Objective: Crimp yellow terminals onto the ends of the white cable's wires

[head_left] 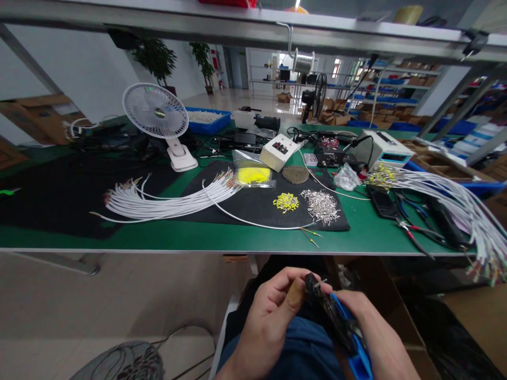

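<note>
Far left on the green workbench, a black mat covers the surface, and behind it stands a small white desk fan, upright, facing forward. Just right of the mat, a bundle of white wires fans out, one loose strand curving off across a second black mat. On that mat: a clear bag of yellow parts, a small pile of yellow terminals, and beside it a heap of silver metal terminals. Behind them sit a white switch box and a round brass-wool pad.

Down in the lap now, below the table edge. The left hand is curled narrow, thumb and fingertips pinched at the nose of the crimping tool, where a tiny metal piece just shows; what exactly it pinches is too small to tell. The tool is black with blue handles, tilted, its head up by the left thumb. The right hand is wrapped around those handles, closed on them.

Further right on the bench, a white meter unit, a black soldering station, and a second big sheaf of white wires spilling off the right edge.
</note>
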Motion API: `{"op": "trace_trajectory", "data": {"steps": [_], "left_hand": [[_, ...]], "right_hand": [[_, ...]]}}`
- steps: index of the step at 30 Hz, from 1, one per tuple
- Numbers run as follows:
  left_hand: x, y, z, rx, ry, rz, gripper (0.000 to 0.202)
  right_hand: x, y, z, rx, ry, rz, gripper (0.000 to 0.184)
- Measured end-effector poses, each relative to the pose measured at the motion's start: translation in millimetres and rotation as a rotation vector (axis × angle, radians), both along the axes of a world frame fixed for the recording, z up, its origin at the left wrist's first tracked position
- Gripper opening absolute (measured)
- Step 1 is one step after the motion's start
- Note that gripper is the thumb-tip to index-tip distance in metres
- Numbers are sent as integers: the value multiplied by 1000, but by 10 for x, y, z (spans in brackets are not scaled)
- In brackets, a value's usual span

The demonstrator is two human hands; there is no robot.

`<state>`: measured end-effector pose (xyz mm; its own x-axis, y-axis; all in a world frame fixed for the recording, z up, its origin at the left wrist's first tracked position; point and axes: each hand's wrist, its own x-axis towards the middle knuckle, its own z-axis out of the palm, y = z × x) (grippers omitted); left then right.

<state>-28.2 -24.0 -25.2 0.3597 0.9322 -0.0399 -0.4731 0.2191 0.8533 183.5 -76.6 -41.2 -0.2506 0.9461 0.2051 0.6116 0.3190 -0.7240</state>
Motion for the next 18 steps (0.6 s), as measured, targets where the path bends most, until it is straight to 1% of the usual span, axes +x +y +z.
{"op": "trace_trajectory", "data": {"steps": [2, 4, 6, 10, 12, 15, 17, 18], "left_hand": [[-23, -42, -11, 47, 23, -20, 31], [-35, -69, -26, 87, 30, -41, 37], [-39, -81, -43, 107, 27, -45, 44], [-22, -95, -32, 116, 10, -79, 65], [1, -105, 0, 110, -13, -103, 71], [45, -115, 41, 102, -5, -90, 68], [73, -112, 40, 129, 26, -39, 63], [84, -108, 31, 155, 46, -7, 59]], "right_hand": [[63, 40, 37, 149, -166, 12, 67], [107, 59, 49, 222, -280, 9, 73], [133, 60, 55, 275, -350, -2, 77], [147, 46, 86, 293, -387, -8, 87], [150, 40, 96, 268, -378, -11, 87], [157, 40, 62, 254, -354, -17, 82], [153, 40, 2, 243, -296, 0, 80], [146, 38, -33, 212, -245, 6, 78]]}}
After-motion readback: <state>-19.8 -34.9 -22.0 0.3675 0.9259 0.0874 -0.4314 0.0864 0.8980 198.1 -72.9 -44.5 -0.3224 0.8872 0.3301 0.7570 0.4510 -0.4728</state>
